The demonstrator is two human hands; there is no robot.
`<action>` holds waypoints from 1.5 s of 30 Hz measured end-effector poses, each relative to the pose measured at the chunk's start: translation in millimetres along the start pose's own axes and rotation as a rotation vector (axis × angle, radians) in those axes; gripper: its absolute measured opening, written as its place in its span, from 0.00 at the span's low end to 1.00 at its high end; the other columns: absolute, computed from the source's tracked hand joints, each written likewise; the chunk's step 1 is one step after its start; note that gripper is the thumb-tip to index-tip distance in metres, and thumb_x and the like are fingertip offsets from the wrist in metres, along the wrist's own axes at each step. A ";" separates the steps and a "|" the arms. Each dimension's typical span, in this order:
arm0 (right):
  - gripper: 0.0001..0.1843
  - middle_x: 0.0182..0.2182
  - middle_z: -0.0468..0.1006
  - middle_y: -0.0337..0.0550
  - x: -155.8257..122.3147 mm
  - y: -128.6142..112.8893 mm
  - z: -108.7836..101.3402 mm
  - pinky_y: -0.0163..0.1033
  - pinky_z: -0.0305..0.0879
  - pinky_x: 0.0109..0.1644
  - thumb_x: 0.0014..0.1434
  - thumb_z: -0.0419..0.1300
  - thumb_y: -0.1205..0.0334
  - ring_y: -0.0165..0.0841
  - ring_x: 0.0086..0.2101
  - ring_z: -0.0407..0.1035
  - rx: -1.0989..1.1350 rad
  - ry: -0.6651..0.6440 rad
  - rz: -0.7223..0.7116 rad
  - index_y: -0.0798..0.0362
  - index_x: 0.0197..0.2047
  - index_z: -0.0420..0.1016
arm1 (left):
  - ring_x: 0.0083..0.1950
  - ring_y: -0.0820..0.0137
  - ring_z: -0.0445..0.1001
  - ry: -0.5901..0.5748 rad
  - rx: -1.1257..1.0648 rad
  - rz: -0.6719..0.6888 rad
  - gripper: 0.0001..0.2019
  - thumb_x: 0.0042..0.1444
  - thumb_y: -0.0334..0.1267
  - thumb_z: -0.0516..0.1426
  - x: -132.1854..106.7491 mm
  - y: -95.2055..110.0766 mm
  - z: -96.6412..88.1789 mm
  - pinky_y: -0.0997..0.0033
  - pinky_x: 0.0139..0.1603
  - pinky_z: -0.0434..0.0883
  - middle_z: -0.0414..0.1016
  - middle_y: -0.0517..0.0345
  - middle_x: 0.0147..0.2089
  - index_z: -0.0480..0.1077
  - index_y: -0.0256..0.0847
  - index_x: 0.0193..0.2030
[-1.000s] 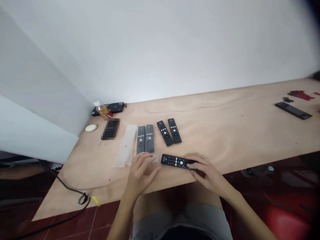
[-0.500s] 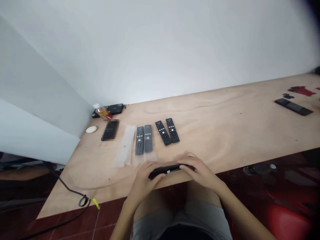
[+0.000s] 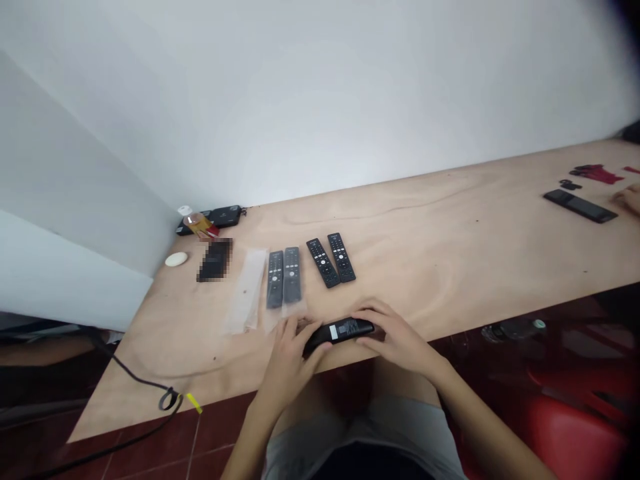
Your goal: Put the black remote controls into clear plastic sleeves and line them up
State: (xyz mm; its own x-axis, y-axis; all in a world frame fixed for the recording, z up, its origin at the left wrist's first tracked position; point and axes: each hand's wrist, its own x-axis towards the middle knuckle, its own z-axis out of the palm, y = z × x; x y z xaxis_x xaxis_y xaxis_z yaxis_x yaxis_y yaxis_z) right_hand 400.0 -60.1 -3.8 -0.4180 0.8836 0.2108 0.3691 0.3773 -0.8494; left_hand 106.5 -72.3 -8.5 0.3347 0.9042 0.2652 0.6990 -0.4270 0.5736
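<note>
Near the table's front edge I hold a black remote control [image 3: 345,329] by its two ends, its back with a white label turned up. My left hand [image 3: 293,347] is closed around its left end, thumb in front and fingers behind. The right end is pinched between the thumb and fingers of my right hand [image 3: 393,337]. Beyond my hands two bare black remotes [image 3: 332,260] lie face up, tops apart and lower ends close together. To their left are two remotes in clear plastic sleeves [image 3: 283,279], beside flat plastic sleeves [image 3: 246,290].
At the back left stand a bottle [image 3: 200,225], black boxes [image 3: 226,216], a round white object [image 3: 176,259] and a blurred-out dark item [image 3: 215,260]. A black device [image 3: 580,205] lies far right, near another person's hand [image 3: 629,198]. A cable [image 3: 135,379] hangs at the left edge.
The remote in my hands has been rolled so its labelled back now faces up. Another person's hand has come into view at the far right. The view has shifted slightly.
</note>
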 end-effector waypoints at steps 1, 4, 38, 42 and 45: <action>0.24 0.64 0.76 0.49 -0.9 0.7 -0.4 0.57 0.67 0.73 0.71 0.69 0.61 0.47 0.65 0.70 -0.009 -0.008 -0.001 0.41 0.67 0.78 | 0.62 0.53 0.75 -0.030 -0.001 0.009 0.20 0.70 0.46 0.65 -1.8 -1.8 -2.6 0.45 0.65 0.76 0.76 0.48 0.60 0.77 0.52 0.66; 0.22 0.63 0.76 0.50 -1.9 4.6 -2.1 0.57 0.68 0.73 0.71 0.68 0.64 0.46 0.64 0.70 0.004 -0.003 0.005 0.42 0.66 0.79 | 0.62 0.54 0.75 -0.066 -0.043 -0.004 0.22 0.70 0.44 0.65 -7.1 -12.1 -14.9 0.47 0.65 0.76 0.75 0.48 0.59 0.75 0.53 0.69; 0.27 0.62 0.77 0.48 -0.4 2.6 -4.5 0.61 0.67 0.70 0.69 0.68 0.64 0.50 0.63 0.69 -0.070 -0.019 -0.019 0.39 0.68 0.76 | 0.45 0.63 0.81 0.407 0.182 -0.080 0.08 0.73 0.36 0.57 -22.1 -62.3 -58.6 0.62 0.52 0.78 0.81 0.54 0.45 0.79 0.43 0.51; 0.28 0.62 0.77 0.47 -8.9 -0.9 -9.2 0.60 0.67 0.71 0.67 0.70 0.65 0.49 0.63 0.69 0.052 -0.044 -0.022 0.39 0.67 0.76 | 0.46 0.65 0.83 0.333 -0.004 -0.105 0.08 0.73 0.39 0.60 -15.6 -18.6 -35.5 0.64 0.50 0.79 0.83 0.55 0.47 0.78 0.44 0.55; 0.28 0.61 0.77 0.48 -13.2 -3.3 -9.8 0.60 0.68 0.70 0.67 0.71 0.64 0.49 0.63 0.70 0.084 -0.059 -0.020 0.38 0.68 0.77 | 0.46 0.64 0.84 0.294 -0.113 -0.097 0.06 0.73 0.38 0.60 -11.7 9.3 -14.4 0.65 0.51 0.80 0.84 0.55 0.47 0.78 0.45 0.53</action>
State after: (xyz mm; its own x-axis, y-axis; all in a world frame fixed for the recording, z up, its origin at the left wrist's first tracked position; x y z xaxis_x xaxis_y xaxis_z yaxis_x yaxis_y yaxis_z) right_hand 412.4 -70.3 1.0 -0.4740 0.8573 0.2010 0.2907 0.3678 -0.8833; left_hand 99.9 -86.7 4.9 0.0617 0.9110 0.4077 0.6391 -0.3499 0.6850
